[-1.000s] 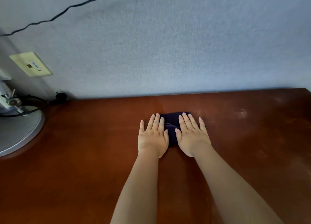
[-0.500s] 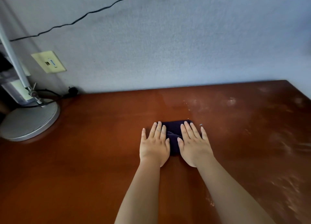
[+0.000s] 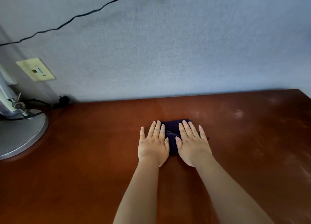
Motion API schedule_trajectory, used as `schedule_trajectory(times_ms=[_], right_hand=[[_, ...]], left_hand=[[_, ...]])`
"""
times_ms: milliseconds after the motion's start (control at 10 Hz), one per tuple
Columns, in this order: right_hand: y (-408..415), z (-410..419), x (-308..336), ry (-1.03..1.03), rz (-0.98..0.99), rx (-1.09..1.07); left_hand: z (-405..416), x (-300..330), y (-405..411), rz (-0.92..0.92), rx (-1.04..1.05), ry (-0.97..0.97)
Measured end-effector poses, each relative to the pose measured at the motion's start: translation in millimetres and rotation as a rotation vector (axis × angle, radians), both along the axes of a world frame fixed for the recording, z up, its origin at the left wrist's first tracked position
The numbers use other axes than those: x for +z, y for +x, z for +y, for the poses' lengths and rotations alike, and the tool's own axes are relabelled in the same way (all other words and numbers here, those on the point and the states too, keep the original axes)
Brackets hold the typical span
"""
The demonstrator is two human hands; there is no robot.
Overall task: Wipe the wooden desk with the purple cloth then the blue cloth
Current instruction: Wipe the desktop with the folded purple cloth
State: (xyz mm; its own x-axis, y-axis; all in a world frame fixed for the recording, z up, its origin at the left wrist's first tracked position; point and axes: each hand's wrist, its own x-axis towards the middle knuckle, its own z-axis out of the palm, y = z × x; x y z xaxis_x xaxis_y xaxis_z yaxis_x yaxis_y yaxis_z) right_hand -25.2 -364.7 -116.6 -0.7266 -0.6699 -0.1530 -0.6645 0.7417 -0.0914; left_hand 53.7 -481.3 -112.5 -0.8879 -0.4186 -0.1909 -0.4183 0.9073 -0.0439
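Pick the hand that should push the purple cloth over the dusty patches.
Right hand, probably: the pale smudges lie to its side of the purple cloth, which both flat hands press.

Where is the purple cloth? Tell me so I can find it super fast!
Look at the brown wooden desk below the blue-grey wall. Near its back edge, the left hand and right hand lie flat, side by side. The purple cloth is the small dark patch under them.
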Motion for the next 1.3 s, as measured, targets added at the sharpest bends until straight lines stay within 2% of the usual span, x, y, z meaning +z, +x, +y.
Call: schedule_trajectory(times_ms=[400, 1000, 1300], right_hand=[[-56, -35, -2, 0.005, -0.009, 0.008], [34, 25, 2, 0.028, -0.023, -0.037], [24, 18, 1, 0.014, -0.019, -0.036]], left_hand=[[-33, -2, -54, 0.003, 0.034, 0.004], [22, 1, 32, -0.015, -0.014, 0.026], [14, 1, 22, -0.007, -0.044, 0.005]])
